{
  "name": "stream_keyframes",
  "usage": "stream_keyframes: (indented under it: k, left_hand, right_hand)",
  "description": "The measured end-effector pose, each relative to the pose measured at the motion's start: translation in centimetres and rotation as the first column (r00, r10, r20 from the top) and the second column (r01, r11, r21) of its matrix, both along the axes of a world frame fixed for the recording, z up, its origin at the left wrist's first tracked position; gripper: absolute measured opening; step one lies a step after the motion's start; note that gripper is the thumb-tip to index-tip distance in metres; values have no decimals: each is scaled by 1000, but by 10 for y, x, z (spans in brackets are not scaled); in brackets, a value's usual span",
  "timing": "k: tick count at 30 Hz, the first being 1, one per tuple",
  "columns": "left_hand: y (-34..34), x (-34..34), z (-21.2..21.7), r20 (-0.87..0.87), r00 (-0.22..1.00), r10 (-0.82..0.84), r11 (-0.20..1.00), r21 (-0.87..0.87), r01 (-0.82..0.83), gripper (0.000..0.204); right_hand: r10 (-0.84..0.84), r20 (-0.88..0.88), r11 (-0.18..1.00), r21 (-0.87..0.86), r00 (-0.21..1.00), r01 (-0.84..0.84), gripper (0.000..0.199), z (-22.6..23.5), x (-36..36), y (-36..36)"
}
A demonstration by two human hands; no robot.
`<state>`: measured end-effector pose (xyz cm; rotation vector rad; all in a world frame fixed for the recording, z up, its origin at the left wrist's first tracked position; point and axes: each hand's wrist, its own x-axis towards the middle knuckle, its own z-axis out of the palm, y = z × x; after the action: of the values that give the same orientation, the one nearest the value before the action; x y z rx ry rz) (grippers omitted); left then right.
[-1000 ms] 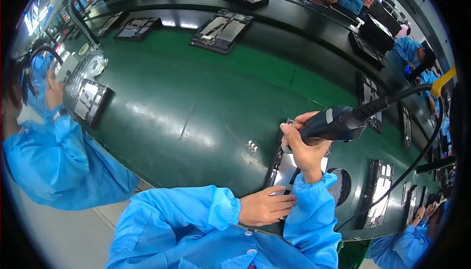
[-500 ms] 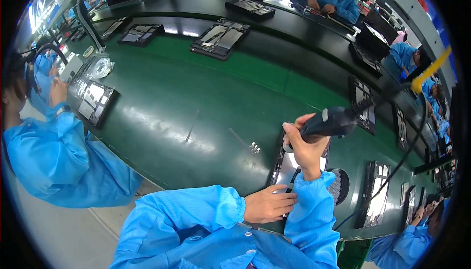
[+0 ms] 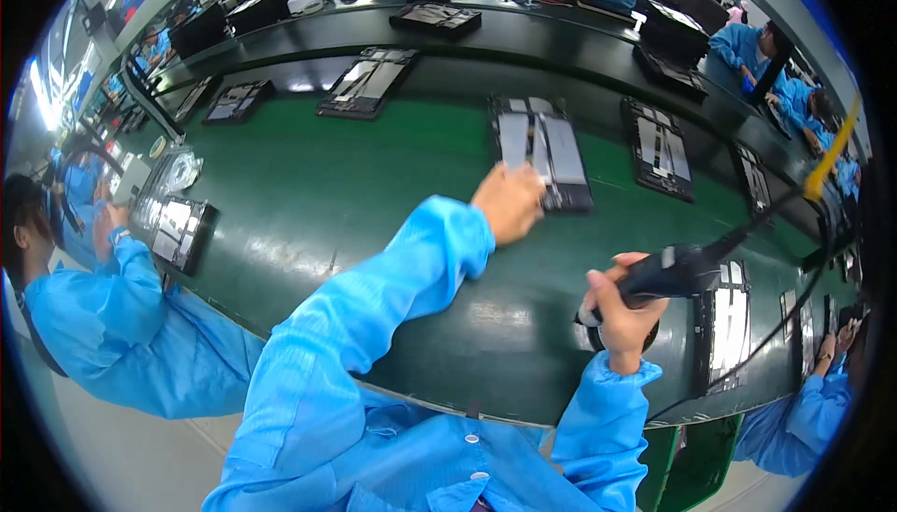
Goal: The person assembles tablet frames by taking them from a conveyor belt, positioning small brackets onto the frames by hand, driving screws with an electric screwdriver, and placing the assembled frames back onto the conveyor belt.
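Tray (image 3: 545, 152) of flat metal parts lies on the green counter (image 3: 374, 194) at twelve o'clock, the left hand (image 3: 509, 202) curled on its near edge, apparently to drag it closer, while the right hand (image 3: 621, 311) grips a black electric screwdriver (image 3: 677, 271) clear at three o'clock.

Counts:
- person's own hands: 2 — left hand (image 3: 509, 202), right hand (image 3: 621, 311)
- black electric screwdriver (image 3: 677, 271): 1, cord attached
- dark assembly trays on the green belt: about 10 visible, e.g. tray (image 3: 542, 150), tray (image 3: 662, 146), tray (image 3: 367, 80), tray (image 3: 176, 229), tray (image 3: 727, 325)
- co-workers in blue smocks: at least 5; far ones too small to count exactly
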<state>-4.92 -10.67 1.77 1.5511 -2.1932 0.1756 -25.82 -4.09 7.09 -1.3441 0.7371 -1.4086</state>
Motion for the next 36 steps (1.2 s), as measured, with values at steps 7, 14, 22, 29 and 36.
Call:
stream_keyframes:
  k: [7, 14, 22, 29, 36]
  left_hand:
    - [-71, 18, 15, 242, 830, 503, 839, 92, -536, 32]
    - [46, -59, 105, -909, 211, -360, 896, -274, 351, 13]
    - [103, -92, 169, -919, 363, -156, 686, 164, 709, 20]
    - [124, -41, 175, -397, 889, 228, 733, 671, 112, 13]
    - [145, -21, 194, -349, 915, 204, 810, 585, 42, 19]
  right_hand:
    - [40, -12, 994, 103, 999, -39, 33, -18, -3, -5]
    - [-23, 40, 999, 46, 999, 21, 38, -21, -9, -15]
    - [-134, -75, 990, 26, 988, 136, 36, -11, -15, -33]
    - [-118, -60, 982, 141, 991, 125, 41, -20, -13, -22]
    - [-90, -53, 992, 78, 994, 94, 38, -10, -14, -17]
